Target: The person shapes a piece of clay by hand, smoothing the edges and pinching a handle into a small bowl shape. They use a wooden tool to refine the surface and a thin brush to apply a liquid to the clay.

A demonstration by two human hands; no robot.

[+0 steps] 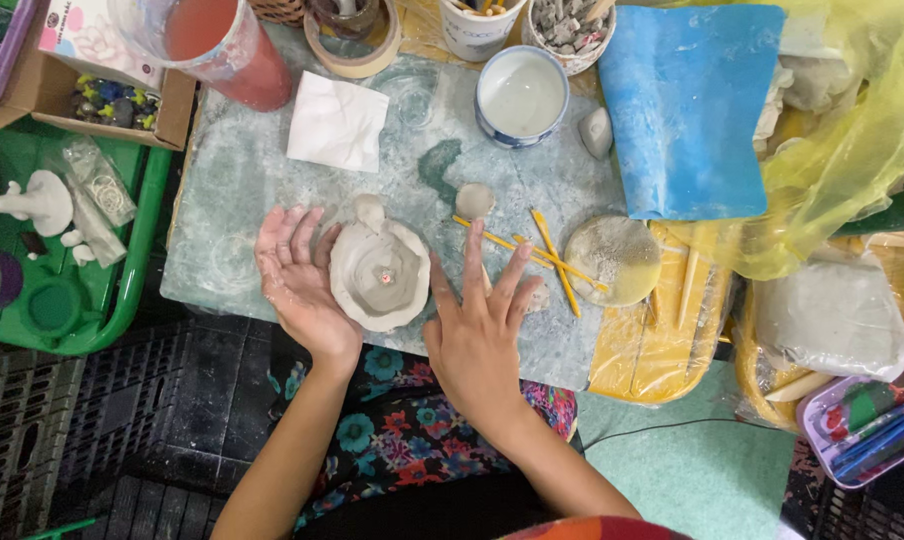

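1. Clay bowl (pixel 380 275) is sitting near the front edge of the grey-green work board (pixel 232 180), between both hands; a small reddish spot is showing in its hollow.
2. Left hand (pixel 294 275) is lying palm up just beside the bowl's left wall, fingers spread and relaxed, gripping nothing; whether it is touching the clay, cannot tell.
3. Right hand (pixel 479 330) is resting palm down just right of the bowl, fingers fanned out flat, holding nothing.
4. Yellow modelling sticks (pixel 542 255) are lying crossed beyond the right fingertips, a round clay-dusted disc (pixel 613 260) beside them.
5. Small clay lump (pixel 474 200) is lying behind the bowl; a white cup of pale slip (pixel 520 95) and a folded white cloth (pixel 337 122) are standing farther back.
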